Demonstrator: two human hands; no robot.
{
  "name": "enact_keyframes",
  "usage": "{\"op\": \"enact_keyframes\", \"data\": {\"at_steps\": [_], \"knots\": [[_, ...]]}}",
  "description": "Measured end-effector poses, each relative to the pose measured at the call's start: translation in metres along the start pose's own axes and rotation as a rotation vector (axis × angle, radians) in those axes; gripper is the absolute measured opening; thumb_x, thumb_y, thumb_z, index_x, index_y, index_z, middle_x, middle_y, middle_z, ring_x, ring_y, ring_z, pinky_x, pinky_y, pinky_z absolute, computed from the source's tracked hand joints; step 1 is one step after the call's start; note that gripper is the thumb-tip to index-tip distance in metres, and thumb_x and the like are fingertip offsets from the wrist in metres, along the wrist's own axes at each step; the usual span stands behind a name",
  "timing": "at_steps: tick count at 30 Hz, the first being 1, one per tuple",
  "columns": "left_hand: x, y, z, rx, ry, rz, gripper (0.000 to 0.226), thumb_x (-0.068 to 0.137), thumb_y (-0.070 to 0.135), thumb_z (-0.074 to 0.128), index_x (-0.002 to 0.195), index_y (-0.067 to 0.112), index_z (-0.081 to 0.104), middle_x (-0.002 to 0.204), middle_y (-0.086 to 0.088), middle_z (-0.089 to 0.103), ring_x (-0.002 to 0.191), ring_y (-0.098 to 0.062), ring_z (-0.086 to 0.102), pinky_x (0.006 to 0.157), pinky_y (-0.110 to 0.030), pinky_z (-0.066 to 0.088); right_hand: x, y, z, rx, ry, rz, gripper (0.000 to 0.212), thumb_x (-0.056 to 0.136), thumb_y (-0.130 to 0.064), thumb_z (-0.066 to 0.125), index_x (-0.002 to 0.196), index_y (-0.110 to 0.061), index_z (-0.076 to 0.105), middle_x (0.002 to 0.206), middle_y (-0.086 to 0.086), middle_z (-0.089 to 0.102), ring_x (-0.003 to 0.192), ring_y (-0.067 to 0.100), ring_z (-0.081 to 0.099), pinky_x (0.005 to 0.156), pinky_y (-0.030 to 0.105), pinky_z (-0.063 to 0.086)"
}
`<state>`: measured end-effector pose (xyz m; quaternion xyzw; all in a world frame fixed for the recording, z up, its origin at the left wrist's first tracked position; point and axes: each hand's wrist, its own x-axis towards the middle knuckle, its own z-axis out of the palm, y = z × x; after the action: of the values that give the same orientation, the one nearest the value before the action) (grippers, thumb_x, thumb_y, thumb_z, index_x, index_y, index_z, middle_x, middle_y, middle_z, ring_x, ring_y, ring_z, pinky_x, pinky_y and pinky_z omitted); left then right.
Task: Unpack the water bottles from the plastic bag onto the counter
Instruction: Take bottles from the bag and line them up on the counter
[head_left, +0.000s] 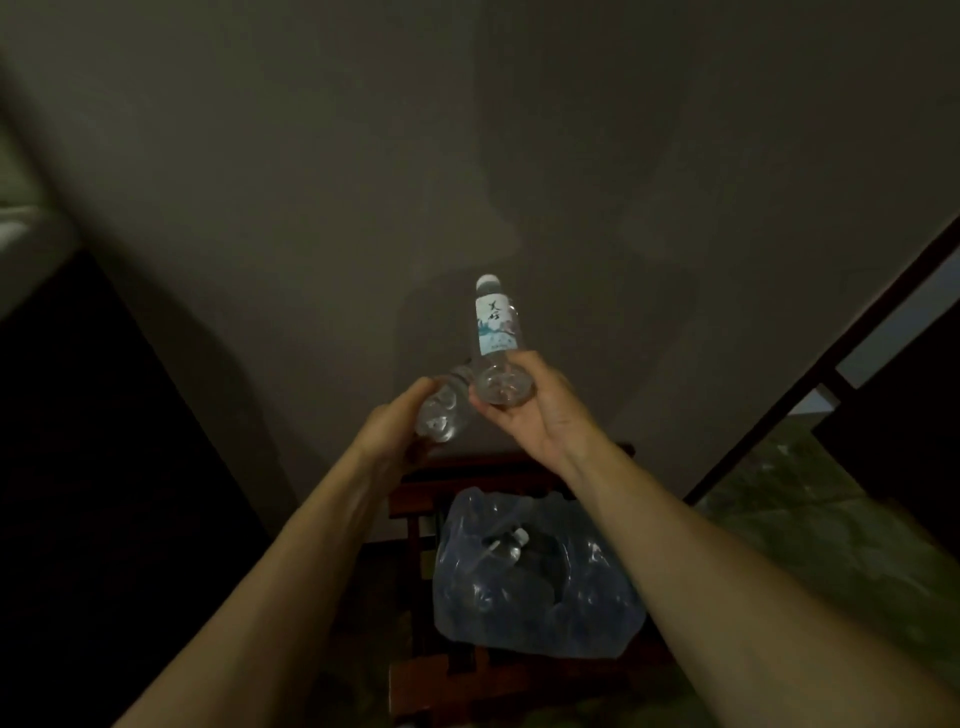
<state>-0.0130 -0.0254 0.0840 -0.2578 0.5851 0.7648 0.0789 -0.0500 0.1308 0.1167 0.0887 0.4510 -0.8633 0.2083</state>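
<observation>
Water bottles, one gripped in each hand, left (395, 421) and right (540, 410), lifted above the bag (535, 571), so next they'd need a surface to stand on.

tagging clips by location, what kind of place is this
Probably a dim room in a home: plain wall, a dark wooden stool holding the plastic bag, and marbled floor tile.

Colours and patterns: bottles, bag, stool, wall

Clear bottle (497, 332), white cap, white label with black script and pale blue print; second clear bottle (441, 413) at 8 o'clock of it; translucent blue bag (535, 577); reddish-brown wooden stool (431, 499); plain grey-brown wall (467, 156).
</observation>
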Motion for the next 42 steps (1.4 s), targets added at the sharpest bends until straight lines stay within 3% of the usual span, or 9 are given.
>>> {"op": "enact_keyframes", "data": {"at_steps": [6, 13, 18, 22, 26, 30, 35, 39, 42], "knots": [[-0.050, -0.004, -0.025, -0.215, -0.098, -0.004, 0.028, 0.079, 0.041, 0.072, 0.091, 0.015, 0.071, 0.065, 0.004, 0.067, 0.044, -0.003, 0.053, 0.043, -0.016, 0.044, -0.040, 0.000, 0.018, 0.076, -0.223, -0.013, 0.048, 0.086, -0.015, 0.058, 0.132, -0.003, 0.048, 0.110, 0.019, 0.063, 0.094, 0.029, 0.065, 0.075, 0.040, 0.060], [-0.088, 0.010, -0.053, -0.393, -0.197, 0.064, 0.042, 0.074, 0.038, 0.075, 0.105, 0.011, 0.068, 0.073, -0.002, 0.069, 0.048, -0.006, 0.056, 0.046, -0.015, 0.047, -0.073, -0.010, 0.064, 0.002, -0.313, -0.039, 0.042, 0.084, -0.017, 0.054, 0.122, 0.001, 0.056, 0.099, 0.018, 0.065, 0.083, 0.027, 0.065, 0.071, 0.037, 0.058], [-0.111, 0.030, -0.083, -0.407, -0.350, 0.207, 0.055, 0.076, 0.033, 0.067, 0.125, 0.009, 0.058, 0.088, -0.006, 0.074, 0.063, -0.011, 0.070, 0.055, -0.018, 0.056, -0.091, 0.003, 0.111, -0.023, -0.358, -0.107, 0.040, 0.085, -0.025, 0.059, 0.119, -0.003, 0.059, 0.092, 0.013, 0.066, 0.073, 0.021, 0.065, 0.066, 0.032, 0.057], [-0.135, 0.053, -0.124, -0.271, -0.442, 0.382, 0.034, 0.090, 0.019, 0.057, 0.123, 0.020, 0.064, 0.105, -0.006, 0.071, 0.077, -0.015, 0.069, 0.068, -0.022, 0.057, -0.103, 0.027, 0.154, -0.062, -0.346, -0.220, 0.061, 0.080, -0.032, 0.068, 0.133, -0.006, 0.053, 0.091, 0.008, 0.067, 0.068, 0.015, 0.065, 0.061, 0.027, 0.056], [-0.163, 0.077, -0.170, -0.092, -0.366, 0.449, 0.045, 0.088, 0.010, 0.056, 0.131, 0.021, 0.056, 0.109, -0.006, 0.068, 0.089, -0.019, 0.067, 0.080, -0.030, 0.053, -0.115, 0.062, 0.207, -0.039, -0.397, -0.240, 0.046, 0.087, -0.033, 0.062, 0.124, -0.006, 0.058, 0.081, 0.004, 0.068, 0.067, 0.014, 0.064, 0.058, 0.025, 0.055], [-0.185, 0.097, -0.219, -0.017, -0.300, 0.538, 0.042, 0.089, 0.020, 0.066, 0.131, 0.021, 0.057, 0.104, -0.003, 0.070, 0.088, -0.013, 0.067, 0.069, -0.025, 0.051, -0.127, 0.096, 0.257, 0.072, -0.480, -0.214, 0.034, 0.086, -0.034, 0.063, 0.110, -0.010, 0.067, 0.084, 0.006, 0.070, 0.071, 0.016, 0.067, 0.060, 0.029, 0.057], [-0.202, 0.115, -0.275, 0.091, -0.166, 0.639, 0.065, 0.070, 0.038, 0.079, 0.127, 0.012, 0.061, 0.115, -0.008, 0.073, 0.106, -0.025, 0.070, 0.098, -0.044, 0.053, -0.132, 0.125, 0.300, 0.035, -0.499, -0.252, 0.034, 0.087, -0.043, 0.063, 0.097, -0.013, 0.076, 0.087, 0.007, 0.073, 0.071, 0.016, 0.069, 0.065, 0.029, 0.059], [-0.199, 0.122, -0.314, 0.122, -0.040, 0.697, 0.058, 0.069, 0.039, 0.083, 0.120, 0.020, 0.064, 0.107, -0.003, 0.075, 0.095, -0.017, 0.074, 0.082, -0.033, 0.060, -0.126, 0.146, 0.334, -0.044, -0.470, -0.246, 0.037, 0.079, -0.050, 0.065, 0.093, -0.018, 0.079, 0.085, 0.006, 0.073, 0.068, 0.016, 0.069, 0.062, 0.028, 0.058], [-0.189, 0.131, -0.338, 0.117, 0.072, 0.724, 0.038, 0.080, 0.018, 0.077, 0.110, 0.033, 0.059, 0.100, -0.002, 0.072, 0.085, -0.013, 0.075, 0.060, -0.015, 0.055, -0.112, 0.162, 0.355, -0.090, -0.449, -0.237, 0.058, 0.078, -0.040, 0.071, 0.126, -0.009, 0.060, 0.095, 0.010, 0.071, 0.073, 0.020, 0.070, 0.065, 0.032, 0.059]]}}
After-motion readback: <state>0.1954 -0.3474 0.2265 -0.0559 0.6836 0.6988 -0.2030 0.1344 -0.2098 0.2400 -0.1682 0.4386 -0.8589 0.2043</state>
